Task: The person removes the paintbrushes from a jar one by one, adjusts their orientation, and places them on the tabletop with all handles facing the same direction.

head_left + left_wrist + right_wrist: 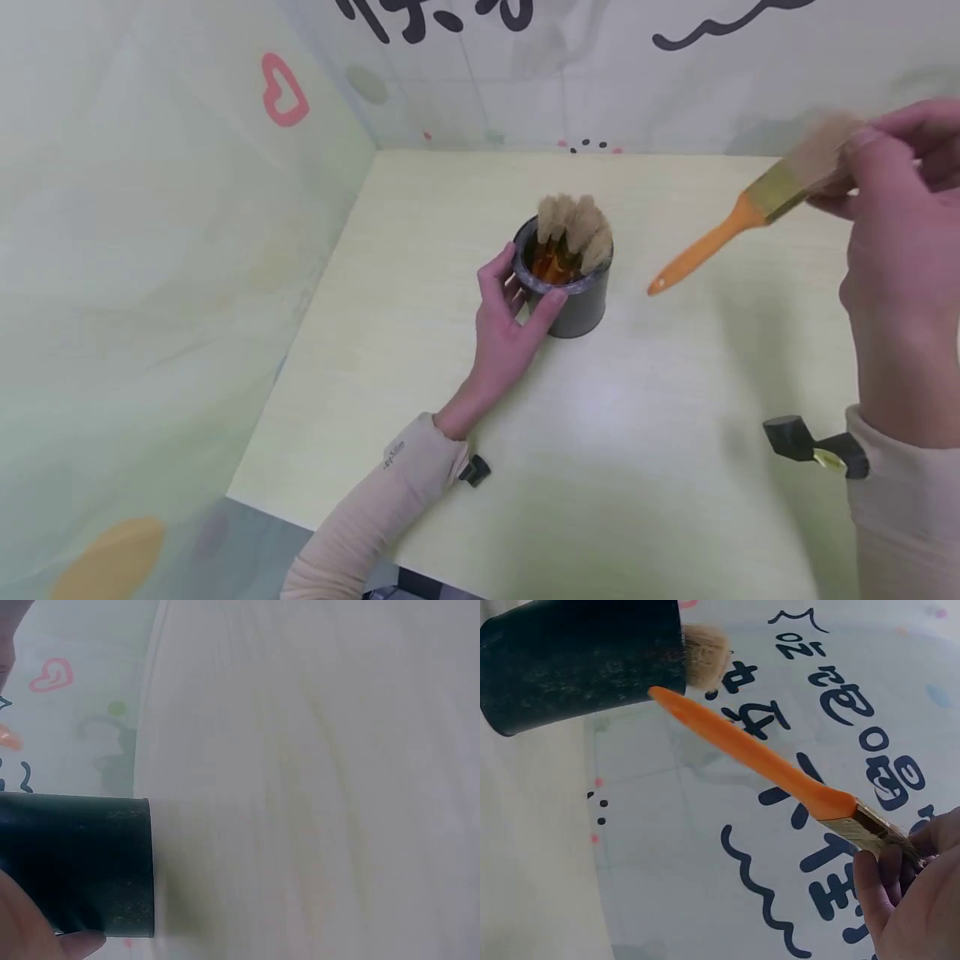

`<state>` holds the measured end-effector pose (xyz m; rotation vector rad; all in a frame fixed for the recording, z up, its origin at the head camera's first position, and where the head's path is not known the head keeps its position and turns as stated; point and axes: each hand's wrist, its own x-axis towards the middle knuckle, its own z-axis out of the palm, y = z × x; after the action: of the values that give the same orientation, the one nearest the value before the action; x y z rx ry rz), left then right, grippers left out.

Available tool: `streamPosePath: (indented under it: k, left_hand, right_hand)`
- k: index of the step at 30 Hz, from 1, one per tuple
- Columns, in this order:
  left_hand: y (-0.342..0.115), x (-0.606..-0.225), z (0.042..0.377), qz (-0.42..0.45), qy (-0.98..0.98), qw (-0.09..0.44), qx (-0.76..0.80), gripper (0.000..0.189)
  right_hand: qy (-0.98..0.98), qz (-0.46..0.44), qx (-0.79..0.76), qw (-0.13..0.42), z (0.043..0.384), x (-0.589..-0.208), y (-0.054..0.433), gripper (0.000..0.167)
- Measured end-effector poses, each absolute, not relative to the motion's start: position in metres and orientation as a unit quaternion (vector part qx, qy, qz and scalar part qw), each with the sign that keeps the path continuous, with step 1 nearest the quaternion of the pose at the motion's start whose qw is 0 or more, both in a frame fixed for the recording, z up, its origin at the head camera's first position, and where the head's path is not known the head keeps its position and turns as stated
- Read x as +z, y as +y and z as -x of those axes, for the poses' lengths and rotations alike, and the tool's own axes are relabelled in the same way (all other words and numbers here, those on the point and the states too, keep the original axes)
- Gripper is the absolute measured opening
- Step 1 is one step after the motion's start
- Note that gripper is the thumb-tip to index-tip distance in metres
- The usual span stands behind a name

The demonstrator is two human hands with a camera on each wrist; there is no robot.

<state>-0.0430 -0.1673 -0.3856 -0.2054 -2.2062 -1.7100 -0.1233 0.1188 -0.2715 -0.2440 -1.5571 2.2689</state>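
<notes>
On the table stands a dark grey can [581,312] with several paintbrushes [573,225] in it, bristles up and orange handles down inside. My left hand [506,329] grips the can's near left side, thumb in front and fingers at the rim. The left wrist view shows the can's dark wall [90,862] with a thumb against it. To the right, my right hand [903,200] pinches another paintbrush [708,250] by its bristles above the table. Its orange handle [742,746] points down and left toward the can; a metal ferrule [862,832] joins handle and bristles.
The pale table [420,350] meets a printed wall sheet [480,92] with black lettering along its back edge. Another sheet with a pink heart [285,90] hangs at the left. Small dark cameras [474,471] sit at both wrists.
</notes>
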Motion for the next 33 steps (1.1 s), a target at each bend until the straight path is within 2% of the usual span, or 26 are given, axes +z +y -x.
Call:
streamPosePath:
  k: [4, 8, 12, 17, 24, 33]
  left_hand:
    - [-0.167, -0.385, 0.041, 0.069, -0.776, 0.162, -0.606, 0.089]
    - [-0.167, -0.384, 0.043, 0.069, -0.777, 0.156, -0.606, 0.091]
    - [-0.167, -0.382, 0.044, 0.069, -0.776, 0.149, -0.609, 0.091]
    - [-0.166, -0.379, 0.045, 0.07, -0.776, 0.142, -0.61, 0.092]
    - [-0.168, -0.378, 0.044, 0.077, -0.775, 0.148, -0.609, 0.089]
    - [-0.17, -0.378, 0.042, 0.076, -0.784, 0.147, -0.599, 0.086]
  right_hand:
    - [-0.608, 0.042, 0.785, 0.107, 0.123, -0.288, 0.121, 0.009]
    - [-0.759, 0.0, 0.651, 0.031, 0.126, -0.31, 0.126, 0.011]
    - [-0.842, -0.033, 0.538, -0.02, 0.131, -0.333, 0.126, 0.011]
    - [-0.891, -0.092, 0.444, -0.024, 0.137, -0.355, 0.119, 0.019]
    - [-0.908, -0.158, 0.387, 0.005, 0.144, -0.37, 0.102, 0.014]
    - [-0.916, -0.153, 0.369, -0.026, 0.144, -0.38, 0.088, 0.017]
